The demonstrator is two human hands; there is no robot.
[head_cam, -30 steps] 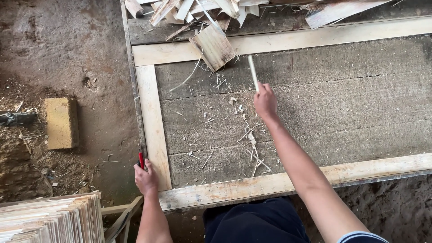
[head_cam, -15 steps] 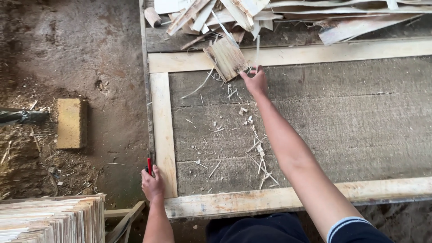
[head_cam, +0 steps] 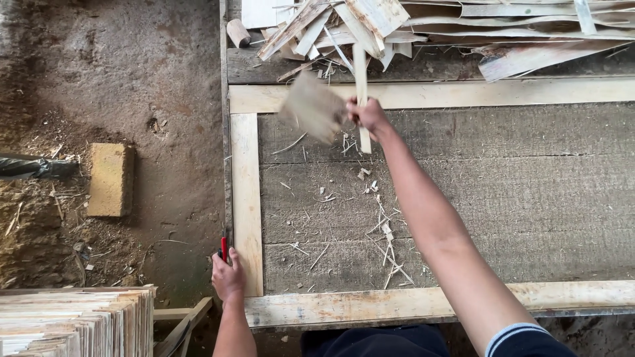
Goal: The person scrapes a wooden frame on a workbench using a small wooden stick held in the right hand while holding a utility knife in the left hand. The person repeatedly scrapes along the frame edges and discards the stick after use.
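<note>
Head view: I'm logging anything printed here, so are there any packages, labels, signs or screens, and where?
None in view: no package, label, sign or screen.
Only bare wood: the bench frame, scrap pile and sheet stack.
Right hand grips a strip and a blurred flat piece; left hand holds a red tool.

Brick [head_cam: 111,180] left of table [head_cam: 246,198] (floor)

No packages, labels, signs or screens show anywhere around the hands, neither by the right hand [head_cam: 369,116] up at the scrap wood nor by the left hand [head_cam: 228,276] at the frame corner, though the blurred wood piece could hide a mark.
</note>
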